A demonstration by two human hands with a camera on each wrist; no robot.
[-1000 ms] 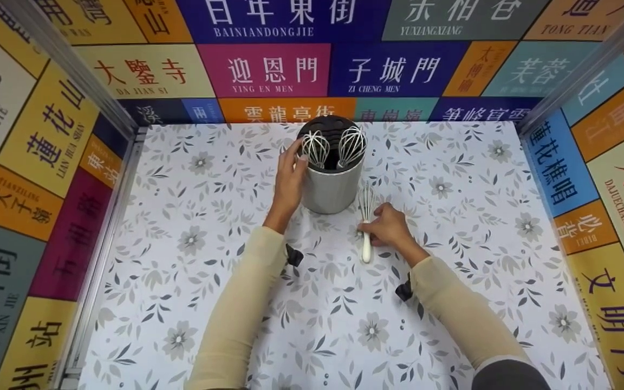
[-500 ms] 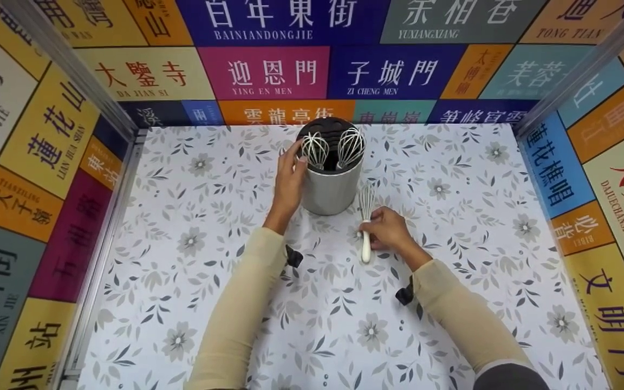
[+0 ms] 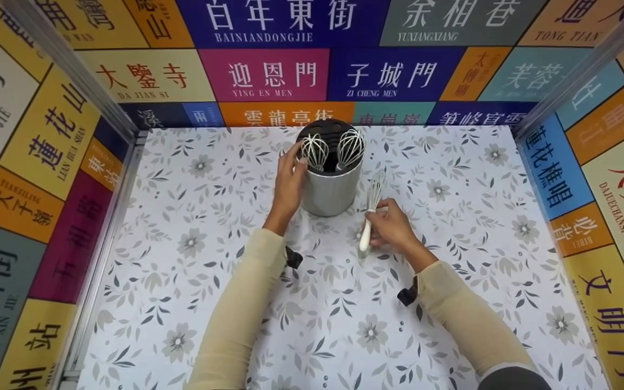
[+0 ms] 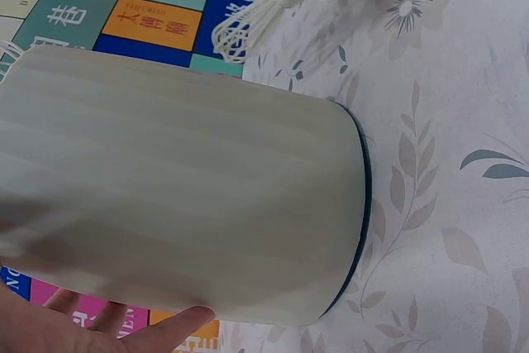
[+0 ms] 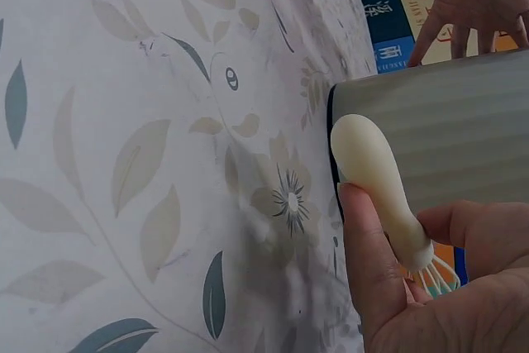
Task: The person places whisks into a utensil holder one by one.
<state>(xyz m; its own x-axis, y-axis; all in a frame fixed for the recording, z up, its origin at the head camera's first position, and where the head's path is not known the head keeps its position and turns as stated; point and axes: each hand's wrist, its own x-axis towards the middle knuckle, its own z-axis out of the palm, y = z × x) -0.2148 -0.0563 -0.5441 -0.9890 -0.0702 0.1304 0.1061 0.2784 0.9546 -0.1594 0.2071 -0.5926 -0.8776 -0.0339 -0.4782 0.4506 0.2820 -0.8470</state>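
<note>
A grey cylindrical utensil holder with a black slotted top stands upright on the table. Two wire whisks rest in it, wire ends up. My left hand lies against the holder's left side, fingers near the rim; in the right wrist view its fingers look straight where they touch the wall. To the right of the holder, my right hand pinches a third whisk with a white handle. Thumb and fingers grip the handle near the wires, which point away toward the back. The handle's rounded end is lowest, close to the tabletop.
A white cloth with a grey leaf and flower print covers the table. Colourful sign-printed panels wall it in at the back and on both sides, with metal rails at the corners.
My right hand has tilted the whisk and raised its wire end, which has swung right and back. My left hand and the holder keep their places.
</note>
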